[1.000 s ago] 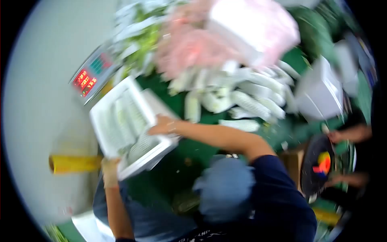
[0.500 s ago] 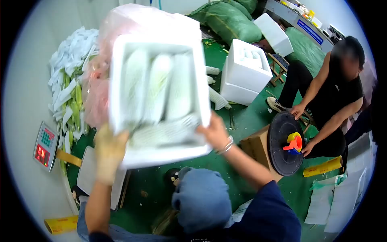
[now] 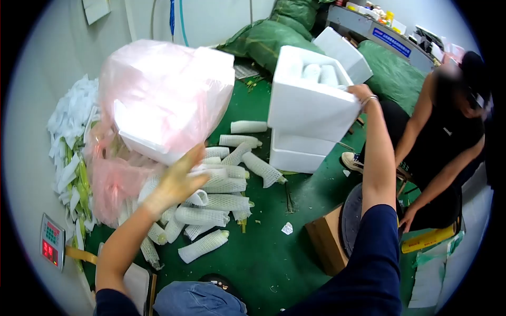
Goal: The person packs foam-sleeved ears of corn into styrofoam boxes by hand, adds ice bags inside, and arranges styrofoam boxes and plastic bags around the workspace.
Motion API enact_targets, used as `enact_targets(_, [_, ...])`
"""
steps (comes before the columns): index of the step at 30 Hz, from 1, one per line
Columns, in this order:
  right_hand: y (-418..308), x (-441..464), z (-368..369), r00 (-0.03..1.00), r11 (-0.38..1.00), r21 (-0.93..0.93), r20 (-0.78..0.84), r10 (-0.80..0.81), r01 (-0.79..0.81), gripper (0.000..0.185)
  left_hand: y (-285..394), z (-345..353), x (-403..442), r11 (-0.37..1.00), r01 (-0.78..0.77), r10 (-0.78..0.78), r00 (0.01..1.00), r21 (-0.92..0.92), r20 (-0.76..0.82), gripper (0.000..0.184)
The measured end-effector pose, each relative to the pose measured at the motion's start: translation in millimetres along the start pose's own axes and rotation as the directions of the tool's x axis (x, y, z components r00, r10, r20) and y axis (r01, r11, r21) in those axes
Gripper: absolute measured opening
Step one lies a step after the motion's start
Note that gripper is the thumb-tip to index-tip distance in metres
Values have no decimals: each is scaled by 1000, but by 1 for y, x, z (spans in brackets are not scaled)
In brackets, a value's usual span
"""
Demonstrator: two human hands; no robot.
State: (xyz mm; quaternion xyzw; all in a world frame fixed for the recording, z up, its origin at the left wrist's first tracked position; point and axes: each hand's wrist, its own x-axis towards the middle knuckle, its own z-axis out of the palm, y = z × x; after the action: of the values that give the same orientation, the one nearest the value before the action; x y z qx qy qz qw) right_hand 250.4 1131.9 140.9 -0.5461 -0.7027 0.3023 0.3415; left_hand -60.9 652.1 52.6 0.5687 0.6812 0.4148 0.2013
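Note:
My right hand (image 3: 361, 94) is closed on the near right rim of a white foam box (image 3: 313, 102). White net-sleeved pieces (image 3: 312, 72) show inside that box, and it stands on a second foam box (image 3: 296, 159). In a pale glove, my left hand (image 3: 182, 179) is empty, with its fingers apart. It is above a pile of long vegetables in white foam nets (image 3: 208, 216) on the floor. Just beyond it, a pink plastic bag (image 3: 168, 95) covers another foam box, whose white edge shows underneath.
A scale display (image 3: 51, 242) stands at the left, by green husks (image 3: 79, 179). On the right, a person (image 3: 448, 131) sits beside a black round lid (image 3: 353, 216) and a cardboard box (image 3: 327, 239). Green sacks (image 3: 263, 42) lie at the back.
My left hand has let go of the foam box that both hands were holding up. My right hand has moved right, onto the stacked boxes. The sleeved pile is now uncovered to view.

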Motion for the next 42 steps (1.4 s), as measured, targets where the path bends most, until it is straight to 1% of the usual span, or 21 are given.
enact_targets(5, [29,68,-20,957,884,-400,249,-148,241,31,-118,-37,-168,791,611,-599,785,32,-160,64])
enact_targets(10, [9,16,-13,929,886,-443,-254,-270,137,48,-135,-22,-276,736,646,-666,745,-204,-44,57])
enact_targets(12, [15,-51,-25,804,770,-525,-243,-543,362,40,-111,-21,-305,732,654,-675,735,-191,-64,52])
enact_targets(14, [-3,-204,-16,797,816,23,-228,-558,578,14,-118,-26,-359,584,762,-796,606,-279,-10,49])
enact_targets(16, [43,-346,-37,867,877,56,132,-480,477,14,-80,-14,-388,284,745,-938,348,-604,-12,40])
enact_targets(19, [94,-538,-86,912,968,-217,409,-29,128,18,-62,-10,-425,351,759,-910,414,-549,-9,39])
enact_targets(23, [177,-716,-126,934,800,-523,20,356,-293,33,-91,-58,-440,708,669,-706,677,-227,-208,38])
enact_targets(25, [255,-782,-131,833,573,-797,178,524,-191,62,-76,-101,-467,734,647,-540,740,206,-400,40])
enact_targets(26, [232,-764,-125,567,434,-897,313,762,-88,76,-54,-123,-480,592,687,-489,722,421,-489,42])
enact_targets(28, [197,-723,-104,326,352,-841,497,804,411,75,-75,-151,-587,918,373,-52,449,134,-892,44])
enact_targets(29, [170,-691,-84,375,390,-829,537,756,400,69,-26,-146,-616,893,433,-29,326,122,-945,44])
enact_targets(30, [147,-666,-63,393,441,-794,596,701,418,62,51,-145,-631,663,722,107,169,198,-980,44])
enact_targets(31, [139,-642,-43,560,595,-661,733,385,456,52,116,-132,-669,311,939,258,66,147,-964,45])
enact_targets(34, [73,-585,30,562,757,-179,778,-282,629,24,182,-45,-868,-350,850,375,-258,-394,-890,44])
enact_targets(35, [48,-578,52,532,768,-115,785,-319,630,21,167,24,-1009,-643,700,187,-249,-310,-950,52])
enact_targets(36, [28,-580,73,479,730,25,739,-474,683,19,141,89,-1071,-758,652,-346,-367,26,-863,49])
enact_targets(37, [5,-583,87,449,752,93,752,-483,652,18,122,145,-1118,-574,755,-773,-373,317,-513,51])
enact_targets(38, [-16,-591,98,394,769,177,776,-493,614,16,140,178,-1045,-352,926,-795,-372,-135,-480,41])
enact_targets(40, [-35,-603,103,301,832,173,877,-373,527,19,109,244,-1041,-356,932,-889,-358,-61,-285,41])
enact_targets(41, [-40,-600,108,289,733,6,917,-276,681,22,91,265,-1038,-337,941,-910,-320,20,-265,43])
enact_targets(42, [-34,-610,112,259,744,242,834,-488,623,27,90,259,-1022,-348,937,-900,-322,40,-294,46])
